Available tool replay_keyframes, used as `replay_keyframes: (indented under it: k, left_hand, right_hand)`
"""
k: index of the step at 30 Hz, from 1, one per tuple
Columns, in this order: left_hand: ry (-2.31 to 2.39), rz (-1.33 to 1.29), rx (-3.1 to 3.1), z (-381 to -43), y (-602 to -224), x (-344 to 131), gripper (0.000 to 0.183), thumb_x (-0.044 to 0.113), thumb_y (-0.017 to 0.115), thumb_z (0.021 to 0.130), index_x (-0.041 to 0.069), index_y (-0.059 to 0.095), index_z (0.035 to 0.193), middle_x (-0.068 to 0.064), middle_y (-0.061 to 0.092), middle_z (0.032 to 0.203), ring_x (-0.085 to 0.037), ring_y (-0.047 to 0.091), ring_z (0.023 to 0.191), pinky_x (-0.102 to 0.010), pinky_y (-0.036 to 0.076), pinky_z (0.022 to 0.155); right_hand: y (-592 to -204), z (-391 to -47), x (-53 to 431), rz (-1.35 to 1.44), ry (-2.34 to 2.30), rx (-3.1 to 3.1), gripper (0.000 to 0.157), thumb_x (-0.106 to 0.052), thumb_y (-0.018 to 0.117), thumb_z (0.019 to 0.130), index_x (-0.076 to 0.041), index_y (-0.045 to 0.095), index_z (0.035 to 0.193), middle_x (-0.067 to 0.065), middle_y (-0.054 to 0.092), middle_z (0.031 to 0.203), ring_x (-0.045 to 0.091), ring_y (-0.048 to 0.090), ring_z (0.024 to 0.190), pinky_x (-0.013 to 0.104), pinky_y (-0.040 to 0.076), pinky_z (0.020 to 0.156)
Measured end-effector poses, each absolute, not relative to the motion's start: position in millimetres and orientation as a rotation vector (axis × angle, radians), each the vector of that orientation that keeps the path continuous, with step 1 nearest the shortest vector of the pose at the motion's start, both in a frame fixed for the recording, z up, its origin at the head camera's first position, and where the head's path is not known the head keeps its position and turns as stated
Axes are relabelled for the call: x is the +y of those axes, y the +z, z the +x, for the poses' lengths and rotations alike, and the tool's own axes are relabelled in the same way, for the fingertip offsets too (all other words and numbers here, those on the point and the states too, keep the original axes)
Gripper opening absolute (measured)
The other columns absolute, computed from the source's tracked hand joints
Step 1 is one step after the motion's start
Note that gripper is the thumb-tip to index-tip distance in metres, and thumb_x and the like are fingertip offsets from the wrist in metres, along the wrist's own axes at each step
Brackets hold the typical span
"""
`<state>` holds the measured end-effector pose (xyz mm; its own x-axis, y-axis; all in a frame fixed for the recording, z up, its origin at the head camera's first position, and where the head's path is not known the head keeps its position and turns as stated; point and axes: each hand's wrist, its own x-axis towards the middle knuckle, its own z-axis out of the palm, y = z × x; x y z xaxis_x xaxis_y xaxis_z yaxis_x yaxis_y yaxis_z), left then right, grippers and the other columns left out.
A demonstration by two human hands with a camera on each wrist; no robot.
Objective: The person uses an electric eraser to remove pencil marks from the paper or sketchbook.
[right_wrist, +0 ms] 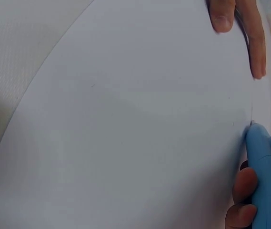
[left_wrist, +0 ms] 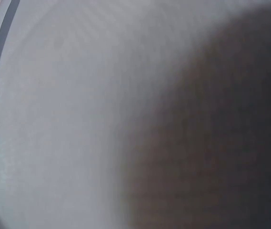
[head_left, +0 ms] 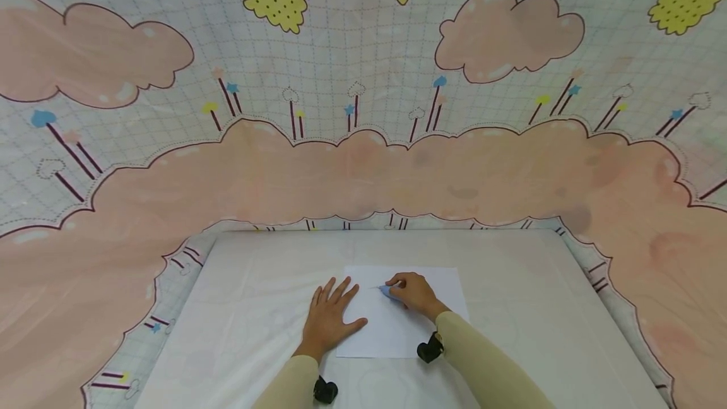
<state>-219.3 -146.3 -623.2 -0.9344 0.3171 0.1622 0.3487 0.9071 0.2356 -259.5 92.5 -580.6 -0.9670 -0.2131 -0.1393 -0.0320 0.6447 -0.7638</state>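
A white sheet of paper (head_left: 392,336) lies on the table. My left hand (head_left: 327,324) is spread over its left edge, thumb and fingers apart; two of its fingers (right_wrist: 256,45) show at the top of the right wrist view. My right hand (head_left: 417,293) grips a thick light-blue pen-shaped tool (right_wrist: 267,179) with a rounded nose. The nose is at the upper part of the sheet, beside a short thin line (right_wrist: 252,107). I cannot tell exactly what kind of tool it is. The left wrist view is mostly white cloth and a dark blur.
The table (head_left: 261,270) is draped in white cloth. Behind and around it hangs a curtain (head_left: 363,175) printed with pink clouds and yellow shapes. A black strap piece (head_left: 430,348) sits at the right wrist, another (head_left: 325,390) at the left.
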Motion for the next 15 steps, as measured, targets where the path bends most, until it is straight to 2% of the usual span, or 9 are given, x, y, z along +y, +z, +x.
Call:
replay_keyframes:
  k: [6, 15]
  left_hand:
    - [-0.379, -0.502, -2.976, -219.9, -622.8, -147.2, 0.08, 0.076, 0.051, 0.084, 0.031, 0.043, 0.149, 0.006, 0.033, 0.16, -0.03, 0.022, 0.15, -0.058, 0.018, 0.119]
    - [-0.39, -0.508, -2.991, -219.7, -622.5, -146.7, 0.081, 0.076, 0.049, 0.084, 0.031, 0.042, 0.15, 0.006, 0.032, 0.16, -0.03, 0.021, 0.15, -0.058, 0.017, 0.119]
  right_hand:
    - [-579.0, -259.2, 96.6, -0.149, -1.242, 2.645, 0.018, -0.017, 0.066, 0.09, -0.013, 0.075, 0.105, 0.003, 0.063, 0.084, 0.011, 0.049, 0.044, 0.024, 0.042, 0.046]
    - [-585.5, -262.0, 93.8, -0.186, -1.268, 2.636, 0.018, -0.018, 0.066, 0.091, -0.012, 0.075, 0.105, 0.0, 0.06, 0.074, 0.009, 0.046, 0.043, 0.022, 0.039, 0.043]
